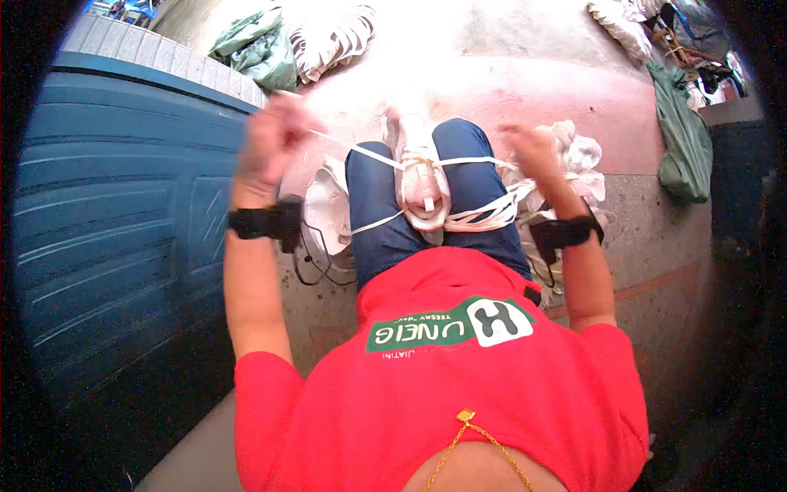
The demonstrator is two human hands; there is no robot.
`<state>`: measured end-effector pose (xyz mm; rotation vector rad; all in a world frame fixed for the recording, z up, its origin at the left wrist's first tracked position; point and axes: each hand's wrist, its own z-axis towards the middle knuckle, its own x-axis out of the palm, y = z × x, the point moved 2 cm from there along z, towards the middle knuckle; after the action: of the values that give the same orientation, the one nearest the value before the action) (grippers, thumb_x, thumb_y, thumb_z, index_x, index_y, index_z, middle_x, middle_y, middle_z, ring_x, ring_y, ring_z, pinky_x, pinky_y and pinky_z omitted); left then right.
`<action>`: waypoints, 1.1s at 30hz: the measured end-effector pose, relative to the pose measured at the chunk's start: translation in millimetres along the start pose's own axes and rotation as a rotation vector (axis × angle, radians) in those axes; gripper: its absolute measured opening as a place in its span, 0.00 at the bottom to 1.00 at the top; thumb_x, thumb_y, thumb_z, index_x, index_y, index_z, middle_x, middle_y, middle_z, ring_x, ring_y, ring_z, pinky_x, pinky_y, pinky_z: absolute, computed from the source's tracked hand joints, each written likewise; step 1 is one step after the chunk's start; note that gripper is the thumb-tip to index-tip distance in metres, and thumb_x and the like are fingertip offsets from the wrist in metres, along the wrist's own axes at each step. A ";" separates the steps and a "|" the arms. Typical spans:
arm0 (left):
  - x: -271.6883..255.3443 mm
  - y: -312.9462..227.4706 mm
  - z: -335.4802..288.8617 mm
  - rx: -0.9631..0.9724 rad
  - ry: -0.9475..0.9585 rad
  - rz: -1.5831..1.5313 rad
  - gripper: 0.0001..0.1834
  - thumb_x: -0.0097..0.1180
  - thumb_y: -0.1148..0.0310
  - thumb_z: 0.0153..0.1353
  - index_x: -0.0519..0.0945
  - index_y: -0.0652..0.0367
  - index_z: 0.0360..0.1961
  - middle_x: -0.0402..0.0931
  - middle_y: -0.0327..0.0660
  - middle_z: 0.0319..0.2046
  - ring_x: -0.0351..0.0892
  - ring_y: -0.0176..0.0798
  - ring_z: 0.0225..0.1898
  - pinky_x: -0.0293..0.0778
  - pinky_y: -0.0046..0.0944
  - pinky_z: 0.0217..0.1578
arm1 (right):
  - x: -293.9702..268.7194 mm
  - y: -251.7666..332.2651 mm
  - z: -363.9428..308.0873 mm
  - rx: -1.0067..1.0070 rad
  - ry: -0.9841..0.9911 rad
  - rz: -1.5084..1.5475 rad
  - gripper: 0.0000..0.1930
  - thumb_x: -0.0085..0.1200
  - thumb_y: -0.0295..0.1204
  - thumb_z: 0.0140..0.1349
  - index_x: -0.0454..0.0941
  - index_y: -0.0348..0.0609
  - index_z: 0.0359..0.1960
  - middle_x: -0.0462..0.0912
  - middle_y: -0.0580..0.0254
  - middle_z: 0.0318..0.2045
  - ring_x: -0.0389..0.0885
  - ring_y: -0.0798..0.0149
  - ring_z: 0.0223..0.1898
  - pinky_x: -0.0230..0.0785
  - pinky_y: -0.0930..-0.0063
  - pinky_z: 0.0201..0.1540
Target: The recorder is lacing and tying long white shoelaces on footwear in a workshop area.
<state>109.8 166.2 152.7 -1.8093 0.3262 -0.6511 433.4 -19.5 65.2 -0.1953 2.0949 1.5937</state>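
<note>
A white shoe (pixel 424 193) rests between my thighs, its opening toward me. White shoelace (pixel 365 150) stretches from it to both sides. My left hand (pixel 272 139), raised at the left, is closed on one end, which runs taut to the shoe. At the right, my right hand (pixel 534 153) has its fingers bent together by the other end of the lace; its grip looks closed, though bright light blurs the fingertips. Across my right thigh lies a bundle of loose white laces (pixel 492 211). Another lace strand crosses my left thigh.
White shoes (pixel 329 201) lie beside my left leg, and a pale pile (pixel 580 156) is beyond my right hand. A blue panelled door (pixel 123 180) stands at the left. Green sacks (pixel 684 139) and a striped bag (pixel 332 41) sit farther out.
</note>
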 end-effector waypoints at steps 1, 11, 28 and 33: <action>-21.6 -20.0 1.2 0.160 -0.063 -0.177 0.13 0.43 0.70 0.58 0.63 0.55 0.16 0.60 0.34 0.15 0.61 0.31 0.20 0.63 0.33 0.27 | 33.1 -0.2 -0.5 0.173 0.144 0.113 0.15 0.48 0.30 0.54 0.73 0.38 0.42 0.76 0.49 0.40 0.73 0.58 0.44 0.65 0.70 0.46; -71.4 41.5 -27.4 -0.033 -0.401 0.354 0.09 0.47 0.71 0.53 0.77 0.58 0.34 0.65 0.28 0.18 0.58 0.21 0.16 0.55 0.23 0.14 | 109.0 -2.0 -14.6 -0.182 0.267 -0.479 0.18 0.42 0.42 0.57 0.74 0.38 0.25 0.76 0.44 0.22 0.76 0.44 0.29 0.68 0.56 0.32; 89.0 151.6 -14.9 0.054 -0.032 1.448 0.11 0.49 0.63 0.51 0.77 0.59 0.26 0.75 0.51 0.23 0.75 0.54 0.26 0.71 0.49 0.28 | 89.2 -22.5 -5.6 -0.012 -0.029 -0.240 0.15 0.39 0.36 0.60 0.64 0.32 0.35 0.73 0.36 0.27 0.73 0.40 0.34 0.63 0.52 0.36; 87.4 151.8 -20.2 0.062 -0.053 1.538 0.11 0.46 0.62 0.53 0.75 0.58 0.25 0.74 0.52 0.20 0.75 0.55 0.24 0.70 0.52 0.25 | 99.4 -24.5 -7.4 -0.033 0.002 -0.046 0.13 0.38 0.33 0.60 0.67 0.33 0.32 0.74 0.40 0.26 0.73 0.42 0.30 0.65 0.57 0.34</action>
<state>183.5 54.3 38.3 -1.0254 1.4077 0.4738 354.9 -15.9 -0.9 -0.2552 2.0521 1.6023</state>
